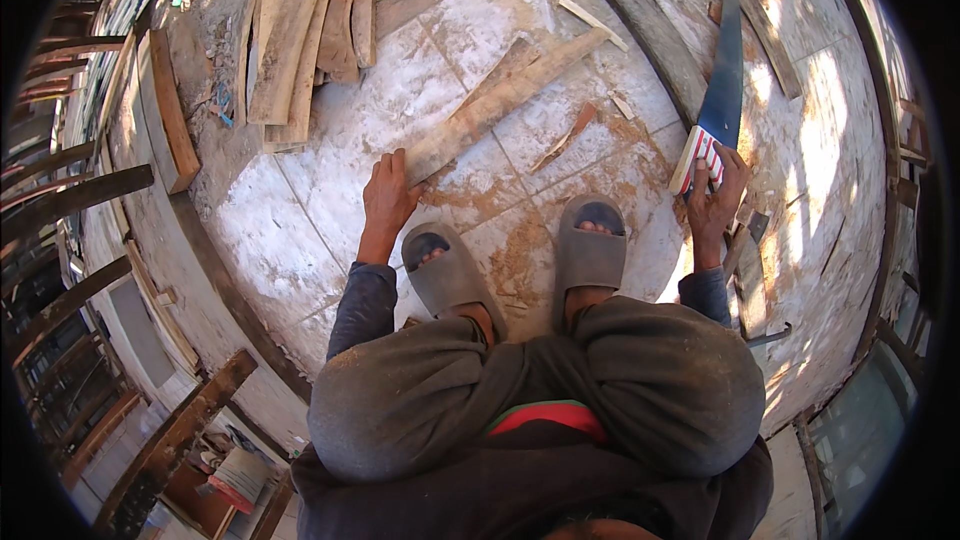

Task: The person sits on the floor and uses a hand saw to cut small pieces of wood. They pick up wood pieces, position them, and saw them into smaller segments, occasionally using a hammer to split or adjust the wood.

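Handsaw [724, 90], red-striped white handle [689, 158], right grip [716, 195] wrapped around it, left grip [388, 192] holding plank [508, 106]

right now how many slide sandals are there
2: left grey slide sandal, near the left hand on a wooden plank; right grey slide sandal, left of the right hand gripping a handsaw. Clutter may hide more.

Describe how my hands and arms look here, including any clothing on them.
Your left hand and right hand are both bare and ungloved. Long dark sleeves, a muted blue-grey, cover your forearms and stop short of the wrists. The left one shows creases in the fabric; I can't make out any markings on either.
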Available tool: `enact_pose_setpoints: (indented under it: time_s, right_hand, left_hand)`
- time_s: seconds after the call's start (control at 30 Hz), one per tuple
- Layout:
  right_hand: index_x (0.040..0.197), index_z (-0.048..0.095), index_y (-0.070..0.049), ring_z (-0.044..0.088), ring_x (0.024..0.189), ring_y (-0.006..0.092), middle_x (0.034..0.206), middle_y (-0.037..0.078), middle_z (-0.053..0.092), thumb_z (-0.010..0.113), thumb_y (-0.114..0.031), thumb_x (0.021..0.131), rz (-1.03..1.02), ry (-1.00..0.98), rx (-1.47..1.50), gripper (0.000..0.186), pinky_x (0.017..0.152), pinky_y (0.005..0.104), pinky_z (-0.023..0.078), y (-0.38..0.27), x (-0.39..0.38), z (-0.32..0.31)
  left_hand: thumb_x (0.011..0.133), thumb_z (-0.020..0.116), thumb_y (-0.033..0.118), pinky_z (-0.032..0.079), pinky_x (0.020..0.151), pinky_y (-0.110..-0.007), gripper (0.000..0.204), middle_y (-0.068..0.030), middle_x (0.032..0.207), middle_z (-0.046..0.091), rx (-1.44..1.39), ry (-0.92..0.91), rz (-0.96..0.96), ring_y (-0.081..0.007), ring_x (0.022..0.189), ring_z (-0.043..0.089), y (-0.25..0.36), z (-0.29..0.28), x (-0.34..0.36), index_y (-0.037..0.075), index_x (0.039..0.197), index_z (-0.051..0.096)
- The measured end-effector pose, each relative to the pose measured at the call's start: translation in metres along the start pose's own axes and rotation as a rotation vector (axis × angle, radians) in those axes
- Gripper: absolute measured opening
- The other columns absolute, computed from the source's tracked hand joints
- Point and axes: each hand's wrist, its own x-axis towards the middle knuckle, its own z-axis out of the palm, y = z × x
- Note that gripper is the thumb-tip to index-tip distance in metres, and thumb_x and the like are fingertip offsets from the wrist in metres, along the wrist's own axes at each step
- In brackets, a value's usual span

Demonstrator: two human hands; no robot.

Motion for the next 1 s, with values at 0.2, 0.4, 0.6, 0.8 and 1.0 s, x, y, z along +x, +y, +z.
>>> enact_pose_setpoints:
  time_s: [0.2,0.4,0.6,0.8,1.0]
  right_hand:
    - [0.118,0.064,-0.004,0.057,0.114,0.0370,0.120,0.018,0.059,0.072,-0.006,0.083,-0.248,-0.387,0.227,0.036,0.094,0.0447,0.047,-0.065,0.004,0.056]
    - [0.124,0.060,-0.007,0.054,0.118,0.0378,0.126,0.017,0.055,0.074,-0.008,0.078,-0.297,-0.596,0.235,0.048,0.096,0.0468,0.046,-0.092,-0.029,0.074]
    - [0.137,0.052,-0.008,0.051,0.124,0.0414,0.132,0.020,0.051,0.072,-0.008,0.080,-0.196,-0.585,0.234,0.061,0.103,0.0489,0.044,-0.080,-0.023,0.086]
    - [0.146,0.046,-0.010,0.049,0.129,0.0430,0.136,0.022,0.052,0.075,-0.017,0.082,-0.150,-0.426,0.286,0.070,0.107,0.0491,0.042,-0.076,0.040,0.146]
    - [0.135,0.056,-0.013,0.054,0.122,0.0355,0.120,0.014,0.061,0.077,-0.024,0.082,-0.478,-0.696,0.097,0.057,0.101,0.0448,0.043,-0.081,0.072,0.180]
  left_hand:
    - [0.065,0.084,0.008,0.055,0.084,-0.044,0.069,-0.0133,0.112,0.059,0.026,-0.023,-0.047,-0.0348,0.108,0.059,-0.017,-0.001,-0.008,0.005,0.126,0.051]
    - [0.067,0.085,0.009,0.054,0.085,-0.044,0.069,-0.0141,0.119,0.060,0.076,0.155,-0.114,-0.0357,0.113,0.059,-0.068,-0.020,-0.024,0.011,0.129,0.055]
    - [0.068,0.089,0.016,0.054,0.081,-0.046,0.073,-0.0159,0.112,0.066,-0.080,0.114,-0.291,-0.0378,0.100,0.066,-0.086,-0.023,-0.038,0.014,0.132,0.054]
    - [0.068,0.088,0.016,0.054,0.081,-0.045,0.067,-0.0138,0.116,0.065,-0.078,0.203,-0.283,-0.0363,0.102,0.065,-0.072,-0.018,-0.050,0.010,0.127,0.058]
    - [0.066,0.089,0.025,0.053,0.079,-0.042,0.062,-0.0130,0.107,0.065,0.073,0.216,-0.130,-0.0325,0.098,0.064,-0.056,-0.016,-0.070,0.005,0.118,0.062]
